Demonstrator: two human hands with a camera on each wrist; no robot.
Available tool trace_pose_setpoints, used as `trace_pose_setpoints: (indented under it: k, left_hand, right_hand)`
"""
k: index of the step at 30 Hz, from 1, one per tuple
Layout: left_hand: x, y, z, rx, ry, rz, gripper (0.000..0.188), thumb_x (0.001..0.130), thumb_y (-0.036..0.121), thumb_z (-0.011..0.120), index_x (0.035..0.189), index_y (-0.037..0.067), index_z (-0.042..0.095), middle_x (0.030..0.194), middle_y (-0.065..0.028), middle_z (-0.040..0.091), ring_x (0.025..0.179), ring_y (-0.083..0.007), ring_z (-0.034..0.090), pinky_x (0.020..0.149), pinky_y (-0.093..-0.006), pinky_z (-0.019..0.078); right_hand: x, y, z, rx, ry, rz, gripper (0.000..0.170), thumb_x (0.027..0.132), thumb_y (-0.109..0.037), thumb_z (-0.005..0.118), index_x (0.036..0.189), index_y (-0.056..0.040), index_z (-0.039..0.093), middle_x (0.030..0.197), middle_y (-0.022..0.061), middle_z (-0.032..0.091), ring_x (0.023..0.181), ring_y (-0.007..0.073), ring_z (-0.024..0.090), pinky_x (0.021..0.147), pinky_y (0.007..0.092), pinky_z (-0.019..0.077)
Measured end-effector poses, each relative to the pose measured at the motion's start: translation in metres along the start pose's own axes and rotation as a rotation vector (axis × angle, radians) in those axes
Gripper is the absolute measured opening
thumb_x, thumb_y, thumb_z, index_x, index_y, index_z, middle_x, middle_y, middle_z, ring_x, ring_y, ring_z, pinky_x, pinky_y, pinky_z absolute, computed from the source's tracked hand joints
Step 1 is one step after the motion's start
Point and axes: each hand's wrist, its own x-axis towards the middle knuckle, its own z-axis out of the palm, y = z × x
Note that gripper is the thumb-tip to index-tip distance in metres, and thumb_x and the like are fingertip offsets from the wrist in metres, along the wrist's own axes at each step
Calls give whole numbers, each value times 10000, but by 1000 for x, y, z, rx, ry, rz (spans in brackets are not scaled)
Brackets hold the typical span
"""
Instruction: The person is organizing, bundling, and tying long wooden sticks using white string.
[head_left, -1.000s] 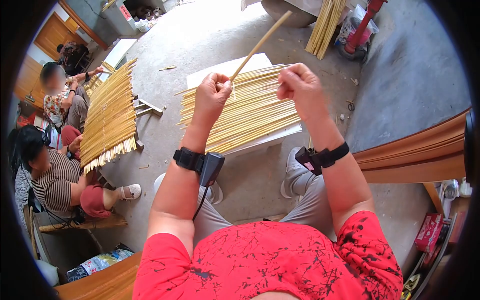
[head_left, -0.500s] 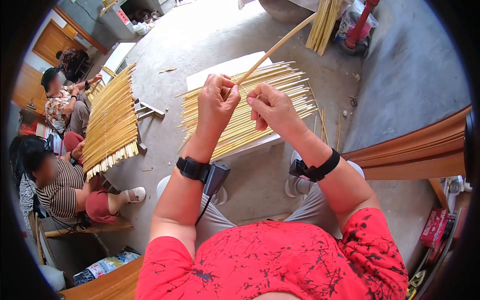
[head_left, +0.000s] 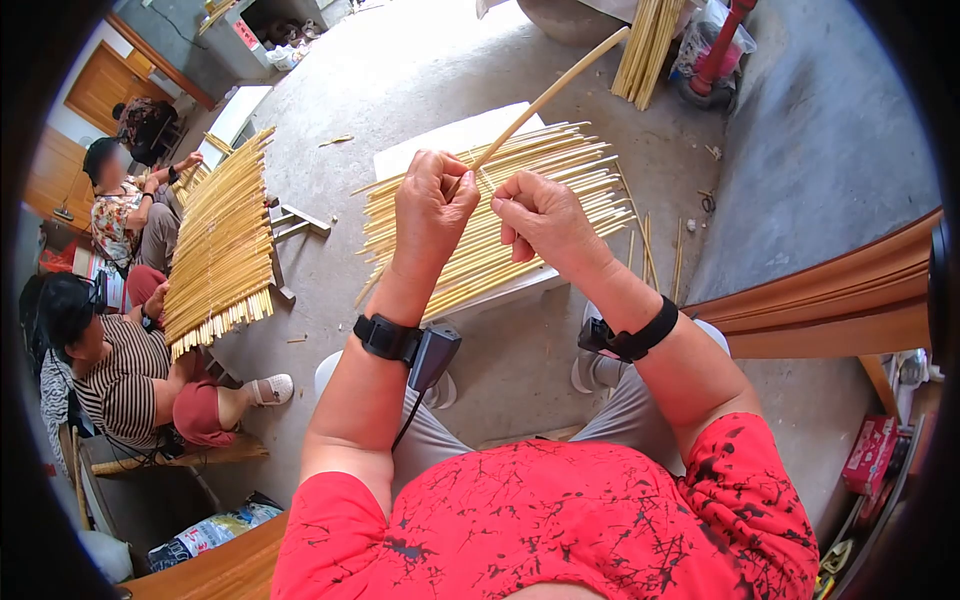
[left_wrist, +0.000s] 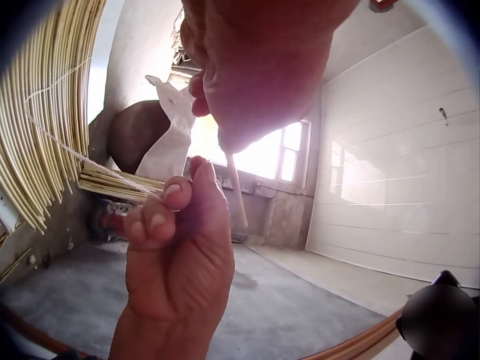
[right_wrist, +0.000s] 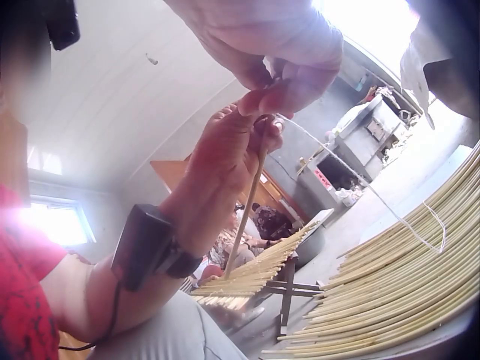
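A thin stalk (head_left: 550, 92) slants up and right from my left hand (head_left: 432, 205), whose thumb and curled fingers pinch it. Close beside it, my right hand (head_left: 548, 222) has thumb and forefinger pinched on a white string (left_wrist: 90, 161). In the right wrist view the string (right_wrist: 352, 171) runs from the fingertips down to a mat of pale stalks (right_wrist: 405, 262). That mat (head_left: 500, 225) lies on a white board (head_left: 405, 160) below both hands. The exact spot where string and stalk meet is hidden by the fingers.
Two seated people with another stalk mat (head_left: 222, 235) on a stand are at the left. A stalk bundle (head_left: 648, 50) and a red post (head_left: 718, 60) stand at the back right. A wooden edge (head_left: 830, 290) curves in from the right.
Since a second ago, my right hand has come in from the right, lower and close to my left hand. The stalk now leans further right. Little differs over the last half second.
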Motion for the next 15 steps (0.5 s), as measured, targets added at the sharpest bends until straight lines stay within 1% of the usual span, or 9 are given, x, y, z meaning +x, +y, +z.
trace_pose_setpoints:
  k: [3,5,6,7,8,10,13,15]
  left_hand:
    - [0,-1,1,10,1,-9,87,770,-5,583,783,9,498,825,-58,540,537,-32,487,472,-181,396]
    - [1,0,2,51,29,35,127,732,-3,606,756,6,481,714,-84,484,481,-129,480,454,-264,395]
    - [1,1,2,49,29,36,127,732,-3,606,756,6,481,714,-84,484,481,-129,480,454,-264,395]
    - [1,4,0,79,29,52,121,739,-3,604,745,9,484,737,-79,502,507,-106,487,466,-240,399]
    - [1,5,0,110,29,69,117,745,-3,602,734,12,487,761,-75,519,534,-82,495,479,-216,403]
    - [1,5,-1,125,39,96,121,741,-6,603,731,13,484,754,-80,517,540,-95,498,480,-222,403]
    - [1,4,1,148,56,150,127,733,-11,608,729,13,483,746,-88,515,549,-119,505,484,-233,406]
    - [1,3,2,153,63,176,128,729,-12,611,729,13,485,746,-91,516,553,-129,509,486,-238,408]
  right_hand:
    - [1,1,0,4,3,11,99,864,-132,522,843,-37,536,565,8,530,405,37,474,365,167,378]
    - [2,3,0,4,7,17,97,866,-133,521,842,-40,535,563,5,523,400,34,458,359,168,364]
    - [2,5,1,6,22,-4,100,850,-121,529,807,-31,532,549,19,522,411,55,476,372,192,381]
    - [3,6,1,8,37,-25,107,835,-109,538,773,-22,529,534,34,522,422,76,493,386,217,399]
    - [4,9,2,7,39,-24,107,835,-109,538,773,-22,529,534,34,522,422,76,493,386,217,399]
    - [6,13,5,-59,91,-114,107,830,-104,539,767,-19,526,540,43,517,468,88,503,438,239,411]
    - [7,17,6,-87,103,-120,106,828,-105,542,773,-16,528,550,49,517,493,99,509,468,257,413]
    - [7,19,6,-84,104,-116,107,828,-107,543,775,-16,528,550,48,516,487,101,503,462,257,408]
